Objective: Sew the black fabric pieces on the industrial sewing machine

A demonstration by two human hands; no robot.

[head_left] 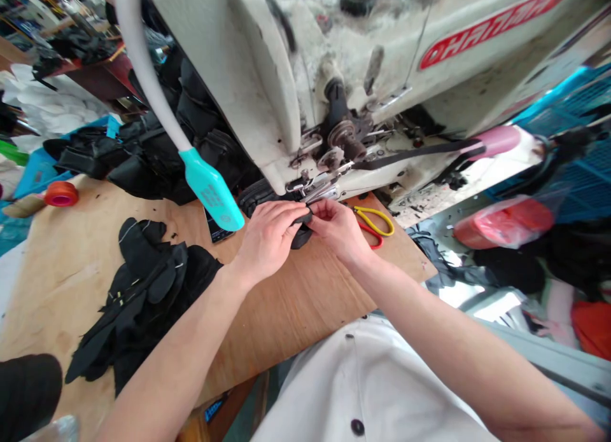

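Note:
Under the needle area of a beige sewing machine, my two hands meet on a small black fabric piece. My left hand grips its left side, fingers bent over the top. With thumb and fingertips, my right hand pinches the right edge. Part of the piece is covered by my fingers. Just beyond the right hand lie scissors with yellow and red handles. A black strip runs to the machine from a pink roll.
Black cut fabric pieces lie on the wooden table at left. A turquoise-headed lamp hangs over a phone. Black sewn items are heaped behind. An orange tape roll sits at the far left.

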